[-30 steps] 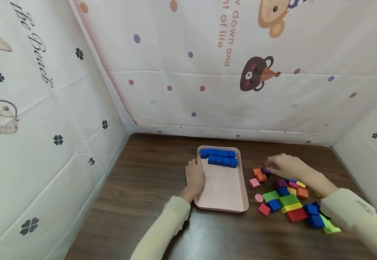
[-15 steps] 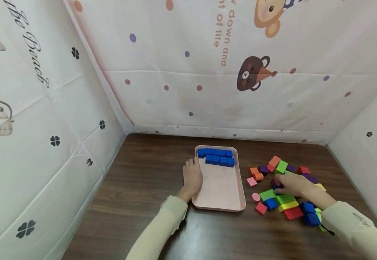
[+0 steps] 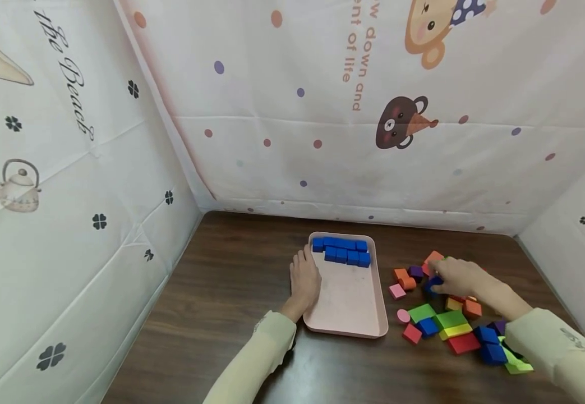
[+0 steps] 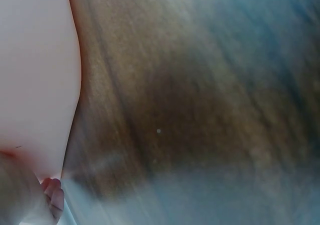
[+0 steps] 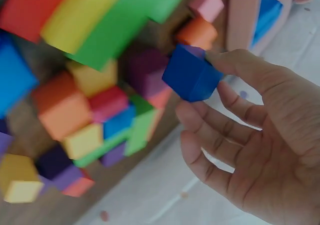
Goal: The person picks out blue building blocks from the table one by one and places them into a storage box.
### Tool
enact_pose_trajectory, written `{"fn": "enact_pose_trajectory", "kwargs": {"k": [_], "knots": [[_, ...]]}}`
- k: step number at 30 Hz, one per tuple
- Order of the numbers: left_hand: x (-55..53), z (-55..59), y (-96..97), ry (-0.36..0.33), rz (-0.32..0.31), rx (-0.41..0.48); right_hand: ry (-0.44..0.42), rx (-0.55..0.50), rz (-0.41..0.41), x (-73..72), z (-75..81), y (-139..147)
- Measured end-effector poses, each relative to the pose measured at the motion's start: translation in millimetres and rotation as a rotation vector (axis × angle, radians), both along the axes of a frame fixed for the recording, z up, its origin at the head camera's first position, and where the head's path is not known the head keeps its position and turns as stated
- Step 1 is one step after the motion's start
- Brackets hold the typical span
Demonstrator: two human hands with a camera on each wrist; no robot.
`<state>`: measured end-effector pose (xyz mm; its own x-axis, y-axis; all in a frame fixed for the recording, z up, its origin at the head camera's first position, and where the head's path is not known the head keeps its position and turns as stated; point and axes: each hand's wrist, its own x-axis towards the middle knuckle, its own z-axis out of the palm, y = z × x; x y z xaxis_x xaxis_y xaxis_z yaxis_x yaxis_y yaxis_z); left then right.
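We're watching the blue block above the loose blocks, pinched by the right hand between thumb and forefinger, its other fingers loosely curved around nothing. That small hold is our worry: a twist could well spin the block free into the jumble. Those spare fingers might also clip a neighbour, say the purple block nearby. Over at the pink tray, the left hand rests along the left side, fingers relaxed; how hard it presses, we can't tell. Too heavy a push could slide the tray and jostle the two rows of blue blocks inside, bunched at the far end, the nearer row four across.
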<state>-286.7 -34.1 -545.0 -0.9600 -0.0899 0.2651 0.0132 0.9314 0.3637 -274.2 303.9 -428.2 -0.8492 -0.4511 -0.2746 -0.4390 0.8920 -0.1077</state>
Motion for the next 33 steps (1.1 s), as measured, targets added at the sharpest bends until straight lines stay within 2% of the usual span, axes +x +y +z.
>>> {"fn": "enact_pose_trajectory", "kwargs": {"k": [5, 8, 11, 15, 18, 21, 28, 33], "knots": [[0.1, 2.5, -1.4, 0.028, 0.002, 0.018, 0.080, -0.020, 0.058, -14.7, 17.4, -27], [-0.3, 2.8, -2.3, 0.038, 0.003, -0.007, 0.105, -0.038, 0.078, -22.8, 24.8, -55], [0.9, 2.1, -3.1, 0.036, 0.015, -0.023, 0.136, -0.065, 0.119, -30.3, 25.3, -89], [2.5, 0.6, -2.9, 0.038, 0.022, -0.021, 0.158, -0.100, 0.193, -36.7, 15.0, -135], [1.9, 0.1, -1.5, 0.052, 0.013, -0.022, 0.183, -0.109, 0.253, -41.5, 2.1, -161], [1.4, -1.1, -2.2, 0.060, 0.003, -0.039, 0.194, -0.124, 0.281, -46.6, -14.0, -180], [4.9, -1.2, -2.2, 0.063, 0.009, -0.004, 0.119, -0.088, 0.256, -50.7, -34.5, -202], [4.1, -1.5, -2.9, 0.055, 0.010, 0.014, 0.207, -0.074, 0.288, -49.1, -38.7, -206]]}}
